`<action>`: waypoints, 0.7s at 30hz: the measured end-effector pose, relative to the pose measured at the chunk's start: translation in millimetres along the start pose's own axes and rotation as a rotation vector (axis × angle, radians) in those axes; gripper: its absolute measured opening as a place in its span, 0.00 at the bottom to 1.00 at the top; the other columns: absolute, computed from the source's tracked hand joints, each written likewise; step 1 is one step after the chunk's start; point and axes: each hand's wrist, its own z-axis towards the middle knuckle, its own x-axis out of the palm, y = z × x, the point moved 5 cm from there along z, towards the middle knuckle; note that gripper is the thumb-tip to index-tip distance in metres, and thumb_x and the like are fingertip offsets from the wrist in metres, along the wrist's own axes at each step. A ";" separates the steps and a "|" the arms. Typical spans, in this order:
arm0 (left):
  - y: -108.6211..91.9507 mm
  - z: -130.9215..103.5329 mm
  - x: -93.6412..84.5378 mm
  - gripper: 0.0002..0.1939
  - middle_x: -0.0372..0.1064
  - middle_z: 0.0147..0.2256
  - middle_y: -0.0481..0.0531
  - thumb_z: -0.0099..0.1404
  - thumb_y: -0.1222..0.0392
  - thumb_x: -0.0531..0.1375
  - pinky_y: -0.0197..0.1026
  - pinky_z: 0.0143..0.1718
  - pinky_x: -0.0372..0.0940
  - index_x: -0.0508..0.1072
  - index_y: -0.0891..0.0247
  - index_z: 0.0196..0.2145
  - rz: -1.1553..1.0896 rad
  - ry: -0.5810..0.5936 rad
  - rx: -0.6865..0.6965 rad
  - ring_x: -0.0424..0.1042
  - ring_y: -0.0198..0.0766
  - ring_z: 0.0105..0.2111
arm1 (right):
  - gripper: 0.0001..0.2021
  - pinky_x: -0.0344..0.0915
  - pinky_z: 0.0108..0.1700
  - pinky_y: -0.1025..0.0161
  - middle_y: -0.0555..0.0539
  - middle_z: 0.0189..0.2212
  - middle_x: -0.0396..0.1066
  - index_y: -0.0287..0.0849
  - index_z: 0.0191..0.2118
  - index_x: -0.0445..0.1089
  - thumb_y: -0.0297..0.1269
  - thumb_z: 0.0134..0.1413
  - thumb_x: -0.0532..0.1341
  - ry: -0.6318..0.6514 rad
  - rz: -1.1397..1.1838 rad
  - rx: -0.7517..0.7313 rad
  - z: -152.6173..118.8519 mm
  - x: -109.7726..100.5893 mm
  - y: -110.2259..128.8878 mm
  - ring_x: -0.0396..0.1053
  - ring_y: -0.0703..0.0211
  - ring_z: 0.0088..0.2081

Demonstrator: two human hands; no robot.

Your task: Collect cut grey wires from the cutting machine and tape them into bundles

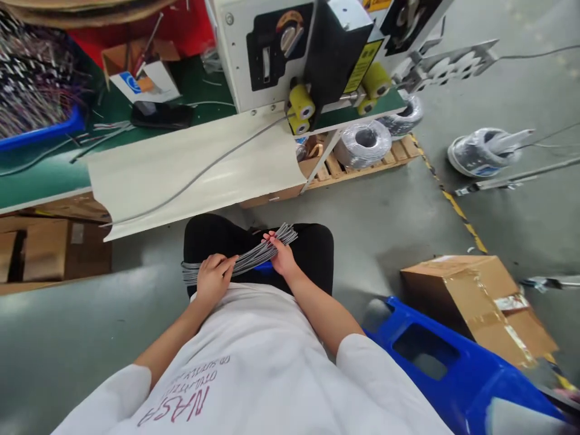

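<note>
Across my lap lies a bundle of grey cables [249, 260], cut to similar lengths. My left hand [214, 277] is closed over the bundle near its left end. Toward the right end, my right hand [280, 252] grips the same bundle, its thumb and fingers around the strands. The cable ends fan out a little past my right hand. A small blue patch [263, 266] shows beneath the bundle on my lap. Above my knees, a single grey cable [194, 178] runs from yellow rollers [301, 103] down a cream chute [254, 163].
A white machine [240, 60] stands on the green bench [45, 175]. At the left are a blue tray [40, 136] of wires and a black phone [161, 115]. Wrapped cable coils [365, 144] sit on a pallet. A blue plastic piece [453, 374] and a cardboard box [471, 302] are at my right.
</note>
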 end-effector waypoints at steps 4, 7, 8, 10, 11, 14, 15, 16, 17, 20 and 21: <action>-5.4 -3.1 -3.2 0.13 0.69 0.35 0.52 0.68 0.60 0.55 0.42 0.42 0.63 0.78 0.54 0.45 0.006 0.003 0.014 0.67 0.38 0.37 | 0.16 0.71 0.47 0.57 0.49 0.36 0.79 0.44 0.41 0.74 0.35 0.42 0.72 -0.022 -0.016 -0.052 -5.0 1.6 0.3 0.76 0.57 0.39; -22.1 16.7 -28.1 0.12 0.70 0.37 0.52 0.66 0.62 0.57 0.43 0.45 0.63 0.77 0.55 0.45 0.041 -0.035 0.174 0.69 0.40 0.41 | 0.14 0.71 0.45 0.58 0.51 0.31 0.78 0.44 0.38 0.75 0.35 0.43 0.72 -0.045 -0.024 -0.117 -6.1 2.2 0.8 0.75 0.59 0.35; -30.4 30.1 -43.3 0.13 0.70 0.38 0.52 0.65 0.62 0.58 0.44 0.47 0.62 0.77 0.55 0.46 0.054 -0.085 0.256 0.69 0.40 0.43 | 0.13 0.71 0.44 0.59 0.52 0.28 0.76 0.44 0.37 0.74 0.36 0.43 0.72 -0.041 -0.022 -0.134 -6.2 2.9 0.8 0.74 0.59 0.33; -45.5 67.1 -80.0 0.17 0.70 0.41 0.52 0.65 0.62 0.58 0.46 0.51 0.61 0.73 0.53 0.51 0.094 -0.242 0.356 0.68 0.42 0.46 | 0.11 0.70 0.45 0.58 0.53 0.25 0.73 0.44 0.35 0.74 0.36 0.44 0.71 -0.012 -0.022 -0.155 -6.5 6.0 1.0 0.73 0.60 0.32; -51.1 89.2 -98.4 0.19 0.69 0.44 0.53 0.65 0.61 0.58 0.47 0.52 0.60 0.71 0.53 0.54 0.122 -0.329 0.358 0.67 0.43 0.48 | 0.10 0.69 0.46 0.57 0.54 0.25 0.72 0.44 0.34 0.74 0.37 0.44 0.71 0.008 -0.025 -0.160 -7.2 8.3 1.2 0.73 0.59 0.33; -55.1 155.5 -131.9 0.25 0.64 0.51 0.62 0.69 0.53 0.54 0.53 0.54 0.59 0.63 0.61 0.61 0.196 -0.381 0.166 0.62 0.51 0.53 | 0.09 0.67 0.52 0.54 0.54 0.24 0.70 0.45 0.33 0.72 0.37 0.44 0.71 0.043 -0.031 -0.175 -11.5 15.3 4.0 0.73 0.58 0.36; -55.2 171.0 -135.4 0.27 0.62 0.52 0.64 0.70 0.50 0.52 0.54 0.54 0.59 0.61 0.64 0.62 0.204 -0.347 0.116 0.61 0.53 0.54 | 0.09 0.67 0.53 0.54 0.55 0.24 0.70 0.45 0.32 0.72 0.37 0.45 0.70 0.050 -0.025 -0.178 -13.5 17.4 5.6 0.73 0.58 0.37; -55.4 181.1 -136.2 0.29 0.62 0.52 0.66 0.70 0.47 0.50 0.54 0.54 0.59 0.60 0.67 0.62 0.208 -0.310 0.088 0.60 0.53 0.54 | 0.08 0.66 0.54 0.53 0.55 0.24 0.69 0.45 0.31 0.71 0.37 0.45 0.70 0.058 -0.016 -0.177 -15.4 19.4 7.4 0.73 0.57 0.38; -55.3 185.9 -135.3 0.30 0.62 0.52 0.66 0.70 0.45 0.49 0.53 0.54 0.59 0.60 0.67 0.62 0.211 -0.275 0.070 0.60 0.53 0.54 | 0.08 0.66 0.54 0.52 0.55 0.24 0.68 0.45 0.31 0.71 0.37 0.46 0.70 0.068 -0.008 -0.170 -17.0 21.1 9.1 0.73 0.57 0.39; -50.8 177.2 -127.0 0.28 0.62 0.53 0.62 0.70 0.43 0.48 0.50 0.52 0.61 0.61 0.60 0.62 0.213 -0.156 0.065 0.62 0.49 0.51 | 0.09 0.68 0.51 0.49 0.54 0.25 0.67 0.46 0.32 0.70 0.38 0.47 0.70 0.108 -0.003 -0.135 -19.4 24.9 14.0 0.73 0.55 0.38; -48.3 170.1 -124.0 0.26 0.64 0.51 0.59 0.70 0.44 0.49 0.49 0.50 0.61 0.63 0.58 0.60 0.212 -0.118 0.083 0.63 0.48 0.50 | 0.10 0.69 0.51 0.49 0.54 0.25 0.67 0.45 0.33 0.70 0.38 0.46 0.70 0.118 -0.003 -0.130 -19.3 25.6 15.4 0.72 0.55 0.38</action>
